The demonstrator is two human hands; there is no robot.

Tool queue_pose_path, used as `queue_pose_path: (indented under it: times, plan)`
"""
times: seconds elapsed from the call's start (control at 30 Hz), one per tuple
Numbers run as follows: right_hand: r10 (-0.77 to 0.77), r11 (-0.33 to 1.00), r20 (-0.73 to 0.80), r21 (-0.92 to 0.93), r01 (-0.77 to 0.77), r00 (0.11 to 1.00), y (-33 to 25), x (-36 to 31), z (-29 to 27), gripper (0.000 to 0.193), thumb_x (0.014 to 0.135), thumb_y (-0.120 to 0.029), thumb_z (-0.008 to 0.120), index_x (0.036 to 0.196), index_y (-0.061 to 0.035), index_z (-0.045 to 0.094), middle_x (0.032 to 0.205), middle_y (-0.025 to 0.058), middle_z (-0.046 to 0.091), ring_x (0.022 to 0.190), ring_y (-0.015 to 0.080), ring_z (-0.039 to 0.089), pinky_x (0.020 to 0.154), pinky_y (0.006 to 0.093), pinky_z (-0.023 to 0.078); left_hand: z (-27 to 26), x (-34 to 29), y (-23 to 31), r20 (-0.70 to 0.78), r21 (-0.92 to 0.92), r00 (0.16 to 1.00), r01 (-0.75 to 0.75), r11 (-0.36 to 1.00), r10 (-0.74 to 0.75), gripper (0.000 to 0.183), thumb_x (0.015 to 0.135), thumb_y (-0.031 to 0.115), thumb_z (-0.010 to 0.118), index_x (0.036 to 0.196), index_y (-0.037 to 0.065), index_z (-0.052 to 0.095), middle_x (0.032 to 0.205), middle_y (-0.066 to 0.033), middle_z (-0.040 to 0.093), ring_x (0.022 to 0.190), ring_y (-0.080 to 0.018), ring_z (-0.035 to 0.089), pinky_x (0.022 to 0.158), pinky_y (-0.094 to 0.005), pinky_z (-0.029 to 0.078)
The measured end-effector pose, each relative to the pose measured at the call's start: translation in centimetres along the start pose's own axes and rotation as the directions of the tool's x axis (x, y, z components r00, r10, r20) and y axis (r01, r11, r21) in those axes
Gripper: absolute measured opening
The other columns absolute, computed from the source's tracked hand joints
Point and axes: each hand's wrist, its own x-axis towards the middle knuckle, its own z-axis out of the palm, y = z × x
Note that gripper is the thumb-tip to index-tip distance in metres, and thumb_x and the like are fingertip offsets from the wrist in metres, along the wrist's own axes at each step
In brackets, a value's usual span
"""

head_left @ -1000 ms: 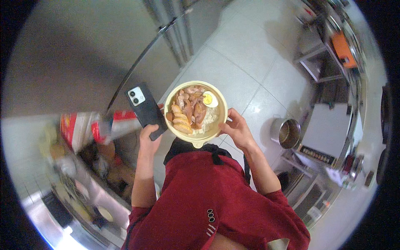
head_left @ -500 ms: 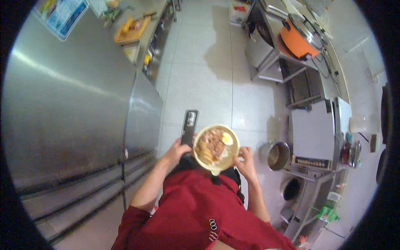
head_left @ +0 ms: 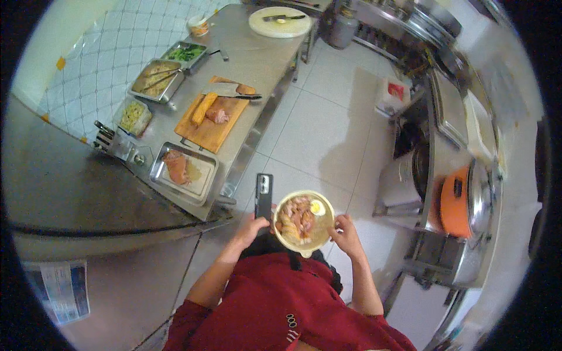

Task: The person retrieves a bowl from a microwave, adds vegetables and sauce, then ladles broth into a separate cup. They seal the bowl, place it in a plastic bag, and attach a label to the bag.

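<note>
I see the left hand (head_left: 250,229) wrapped around a dark smartphone (head_left: 264,196), fingers closed on its lower end, phone standing upright just left of the bowl. I see the right hand (head_left: 346,233) at the right rim of a pale yellow bowl (head_left: 304,223), fingers curled against the rim, holding it up in front of the chest. Can't tell if the left hand also touches the bowl. Bowl holds meat pieces and half a boiled egg (head_left: 317,207), carried above the white tiled floor (head_left: 328,126), not resting on anything. Steel counter (head_left: 257,58) runs to the left: wooden cutting board (head_left: 212,120) with cleaver (head_left: 225,89) and food, metal tray (head_left: 184,172) with meat nearer me, more trays of food farther along. Orange pot (head_left: 455,202) sits on the right-side stove, well apart from the bowl.
</note>
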Motion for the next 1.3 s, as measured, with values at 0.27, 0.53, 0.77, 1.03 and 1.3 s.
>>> queue_pose_path:
  times: [0.27, 0.53, 0.77, 1.03, 1.3]
  plan:
    - [-0.077, 0.992, 0.16, 0.108, 0.06, 0.984, -8.4, 24.0, -0.6, 0.028, 0.087, -0.007, 0.067, 0.111, 0.0033, 0.056, 0.105, 0.0121, 0.054, 0.081, 0.0202, 0.064, 0.062, 0.0308, 0.058, -6.8, 18.0, 9.2, -0.147, -0.19, 0.982, -0.148, 0.971, 0.121, 0.041, 0.084, 0.012, 0.053, 0.122, -0.002, 0.049, 0.077, -0.005, 0.059, 0.067, -0.0137, 0.058, 0.062, -0.0281, 0.048]
    - [0.043, 0.98, 0.262, 0.176, -0.092, 0.964, -15.1, 45.4, -1.3, 0.025, 0.088, -0.003, 0.06, 0.112, 0.0042, 0.054, 0.096, 0.0138, 0.064, 0.083, 0.0196, 0.065, 0.074, 0.0331, 0.058, -13.4, 40.6, 15.9, -0.329, -0.095, 0.944, -0.014, 0.995, -0.018, 0.013, 0.083, 0.018, 0.058, 0.09, 0.008, 0.054, 0.063, -0.0012, 0.052, 0.051, -0.0125, 0.051, 0.048, -0.029, 0.042]
    - [0.072, 0.983, 0.556, 0.101, -0.153, 0.828, -18.0, 62.1, -2.3, 0.028, 0.089, -0.009, 0.063, 0.114, 0.0013, 0.054, 0.102, 0.0111, 0.065, 0.09, 0.0215, 0.067, 0.08, 0.0359, 0.057, -18.4, 52.0, 19.4, -0.787, 0.184, 0.615, 0.311, 0.933, -0.05, 0.052, 0.08, 0.037, 0.062, 0.111, -0.004, 0.06, 0.088, -0.0243, 0.066, 0.086, -0.0415, 0.064, 0.08, -0.0454, 0.052]
    - [0.218, 0.976, 0.744, -0.175, -0.13, 0.632, -20.3, 71.2, -0.1, 0.032, 0.089, -0.012, 0.068, 0.116, -0.0004, 0.055, 0.103, 0.0103, 0.065, 0.093, 0.0209, 0.065, 0.08, 0.0359, 0.058, -16.4, 49.4, 17.8, -0.883, 0.325, 0.457, 0.422, 0.847, 0.111, 0.055, 0.089, 0.046, 0.054, 0.104, -0.007, 0.062, 0.109, -0.0272, 0.062, 0.106, -0.0416, 0.059, 0.093, -0.0472, 0.047]
    - [0.29, 0.951, 0.826, -0.307, -0.047, 0.484, -25.4, 70.8, 1.7, 0.037, 0.088, -0.01, 0.068, 0.121, -0.0017, 0.054, 0.111, 0.0113, 0.063, 0.095, 0.0203, 0.064, 0.079, 0.033, 0.056, -6.0, 45.4, 14.9, -0.874, -0.099, 0.467, 0.092, 0.991, -0.131, 0.041, 0.086, 0.028, 0.07, 0.114, 0.003, 0.053, 0.101, -0.0102, 0.063, 0.085, -0.0197, 0.064, 0.071, -0.0317, 0.057]
